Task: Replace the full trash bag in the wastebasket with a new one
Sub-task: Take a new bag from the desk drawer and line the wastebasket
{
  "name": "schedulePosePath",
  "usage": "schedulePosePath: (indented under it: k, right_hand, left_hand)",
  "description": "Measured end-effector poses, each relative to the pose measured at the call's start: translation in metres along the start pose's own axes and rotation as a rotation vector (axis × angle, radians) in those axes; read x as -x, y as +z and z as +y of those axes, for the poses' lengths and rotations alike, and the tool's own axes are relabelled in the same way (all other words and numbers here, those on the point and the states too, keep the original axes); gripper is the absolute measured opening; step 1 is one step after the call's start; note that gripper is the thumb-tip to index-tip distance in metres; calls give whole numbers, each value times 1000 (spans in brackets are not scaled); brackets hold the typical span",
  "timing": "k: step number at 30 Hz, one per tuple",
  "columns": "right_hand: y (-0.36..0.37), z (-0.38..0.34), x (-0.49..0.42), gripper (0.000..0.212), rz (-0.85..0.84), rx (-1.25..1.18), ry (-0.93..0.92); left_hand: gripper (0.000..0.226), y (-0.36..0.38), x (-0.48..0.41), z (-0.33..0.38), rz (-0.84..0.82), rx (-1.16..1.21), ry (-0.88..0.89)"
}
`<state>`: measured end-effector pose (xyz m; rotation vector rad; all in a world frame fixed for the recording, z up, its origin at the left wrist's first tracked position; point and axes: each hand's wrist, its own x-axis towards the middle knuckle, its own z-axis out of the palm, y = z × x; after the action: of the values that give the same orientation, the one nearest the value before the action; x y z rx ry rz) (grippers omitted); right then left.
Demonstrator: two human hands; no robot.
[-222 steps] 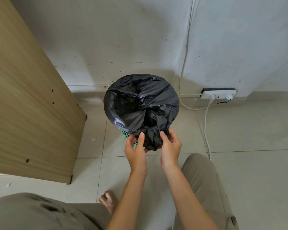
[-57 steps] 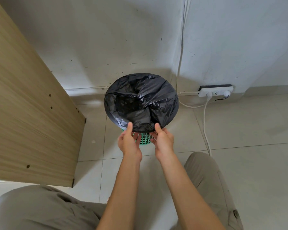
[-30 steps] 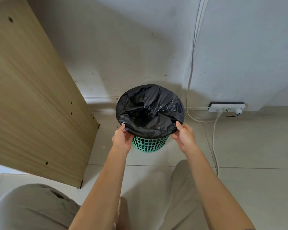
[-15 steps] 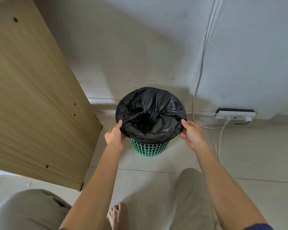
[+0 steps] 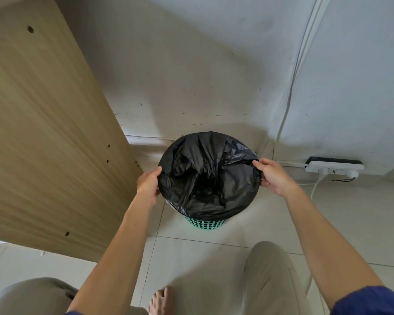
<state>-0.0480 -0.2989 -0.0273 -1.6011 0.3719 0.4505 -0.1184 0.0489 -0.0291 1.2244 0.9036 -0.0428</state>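
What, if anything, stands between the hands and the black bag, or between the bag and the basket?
Nothing visible. The left hand and right hand pinch the edge of the black bag on opposite sides, and the bag already sits in the green wastebasket, folded over its rim.

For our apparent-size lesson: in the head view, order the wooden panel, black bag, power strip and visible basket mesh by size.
1. Wooden panel, also nearest the camera.
2. Black bag.
3. Power strip and basket mesh: look alike, unranked.
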Motion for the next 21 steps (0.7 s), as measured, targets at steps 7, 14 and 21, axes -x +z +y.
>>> schedulePosePath:
  k: [7, 14, 21]
  right_hand:
    - [18, -11, -25, 26, 139, 166, -53]
    - [38, -11, -32, 42, 270, 579, -340]
    - [32, -20, -44, 38, 178, 599, -362]
  left_hand:
    - [19, -5, -7, 4, -26, -37, -66]
    - [20, -3, -23, 11, -34, -90, 25]
    - [23, 2, -34, 22, -104, -231, 27]
